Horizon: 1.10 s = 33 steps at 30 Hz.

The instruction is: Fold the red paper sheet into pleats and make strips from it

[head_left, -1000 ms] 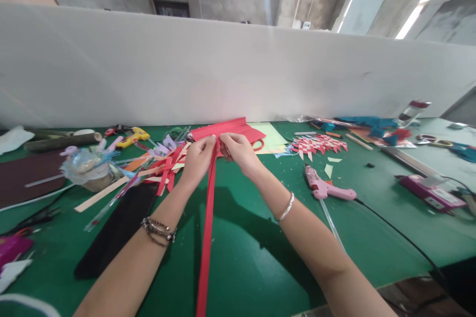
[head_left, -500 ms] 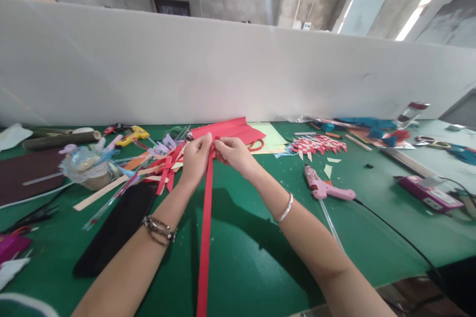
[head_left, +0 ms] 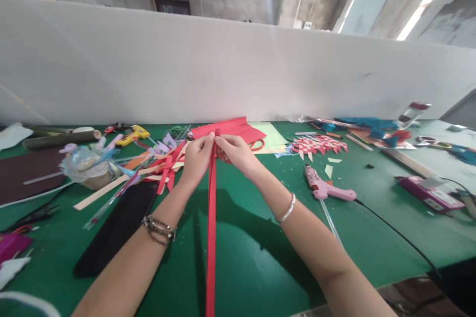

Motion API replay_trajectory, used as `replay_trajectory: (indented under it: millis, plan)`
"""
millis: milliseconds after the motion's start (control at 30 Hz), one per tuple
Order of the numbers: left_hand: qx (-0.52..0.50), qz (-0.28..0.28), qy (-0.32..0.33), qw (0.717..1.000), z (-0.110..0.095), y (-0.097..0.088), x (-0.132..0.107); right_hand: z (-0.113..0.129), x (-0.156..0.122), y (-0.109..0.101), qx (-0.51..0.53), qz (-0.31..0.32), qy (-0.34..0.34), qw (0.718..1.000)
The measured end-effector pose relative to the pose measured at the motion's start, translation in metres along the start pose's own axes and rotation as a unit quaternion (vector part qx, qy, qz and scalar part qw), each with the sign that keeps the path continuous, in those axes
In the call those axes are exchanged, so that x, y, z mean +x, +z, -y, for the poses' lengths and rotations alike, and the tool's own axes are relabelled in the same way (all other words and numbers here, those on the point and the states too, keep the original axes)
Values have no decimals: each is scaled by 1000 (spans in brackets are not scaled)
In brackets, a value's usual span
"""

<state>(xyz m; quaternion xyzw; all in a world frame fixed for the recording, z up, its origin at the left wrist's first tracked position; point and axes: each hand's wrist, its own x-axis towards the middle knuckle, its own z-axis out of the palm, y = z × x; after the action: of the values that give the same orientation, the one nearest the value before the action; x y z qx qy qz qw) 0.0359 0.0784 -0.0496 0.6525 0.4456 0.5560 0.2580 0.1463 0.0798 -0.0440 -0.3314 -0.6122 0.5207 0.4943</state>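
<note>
A long red paper strip [head_left: 211, 228] hangs from between my fingertips down past the lower edge of the view. My left hand [head_left: 199, 157] pinches its upper end from the left side. From the right, my right hand [head_left: 235, 152] pinches the same end, thumb close to the other thumb. The tip of the strip pokes up slightly between the two hands. Behind them lies a red paper sheet [head_left: 238, 128], with the orange handle of what look like scissors [head_left: 257, 145] at its edge. Several cut red strips [head_left: 169, 171] lie in a pile left of my left hand.
A pink glue gun [head_left: 327, 185] with a black cord lies to the right, near a red-and-white woven paper piece [head_left: 318, 145]. On the left are a black pouch [head_left: 119, 230], a yellow-handled tool [head_left: 133, 135] and a plastic-wrapped bundle [head_left: 87, 163]. A white partition [head_left: 238, 69] stands behind.
The hanging strip has swung a little to the right and turned more edge-on. Both hands stay together on its upper end, and the tip now shows above the fingers.
</note>
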Motion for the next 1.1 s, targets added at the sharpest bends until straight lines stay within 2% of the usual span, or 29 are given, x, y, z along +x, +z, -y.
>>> replay_trajectory:
  millis: [300,433,567,800,1100]
  plan:
    - [-18,-49,-37,998,5,-2,1,-7,0,10,32,-36,24,999]
    - [1,-11,-43,999,2,-4,4,-5,1,11,50,-83,2,995]
    - [13,23,-16,1000,-2,-2,3,-1,1,4,52,-119,3,991]
    - [26,24,19,999,-2,-3,1,-1,0,-3,-123,-60,-50,989]
    - [2,-53,-2,999,8,1,-1,-1,-1,-2,-111,-35,-33,993]
